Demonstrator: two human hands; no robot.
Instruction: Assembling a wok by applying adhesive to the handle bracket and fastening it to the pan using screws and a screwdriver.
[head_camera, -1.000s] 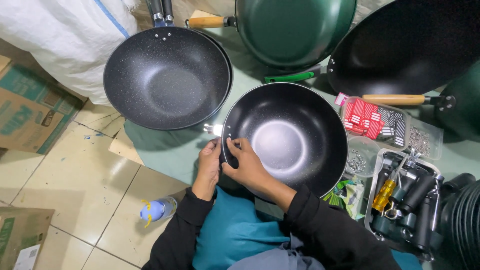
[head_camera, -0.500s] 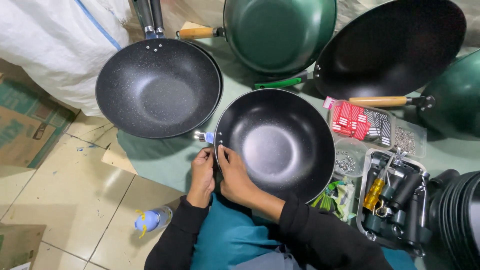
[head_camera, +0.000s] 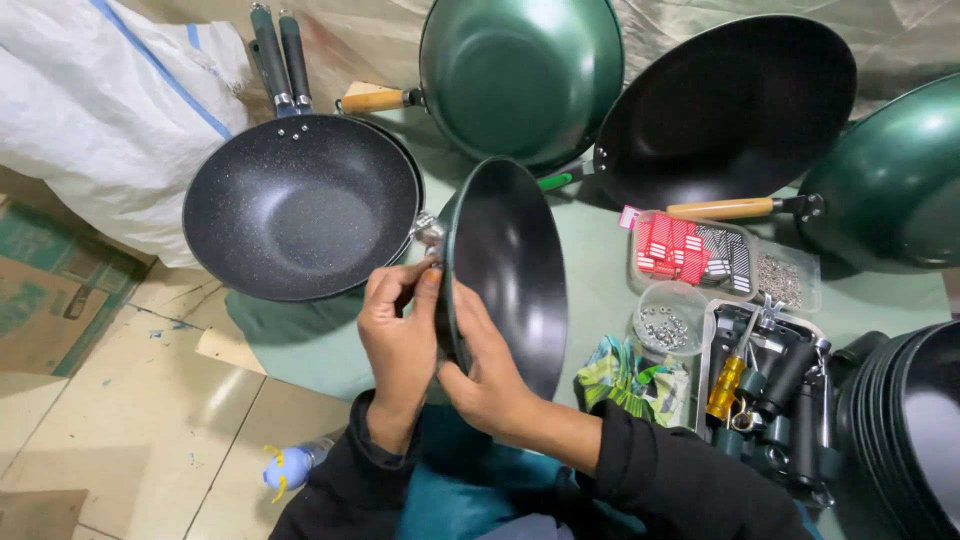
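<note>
Head view: nearest the camera, both forearms in black sleeves come up from the bottom edge over a teal cloth on the lap. The right hand grips the lower rim of a round black non-stick wok without a handle, which is tipped up on edge so its hollow faces right. The left hand is curled at the wok's left rim, fingertips pinching close to a small silver metal bracket on that rim; what exactly the fingertips hold cannot be told.

Just right of the wok lie a green patterned cloth, a small round clear tub of metal screws and a grey tray of black handles with a yellow-handled screwdriver. A clear box of red and black parts sits beyond them.

Left of the tilted wok rests a speckled black frying pan with two dark handles. Farther back stand a deep green wok with a wooden handle and a large black wok; a white woven sack fills the far left
</note>
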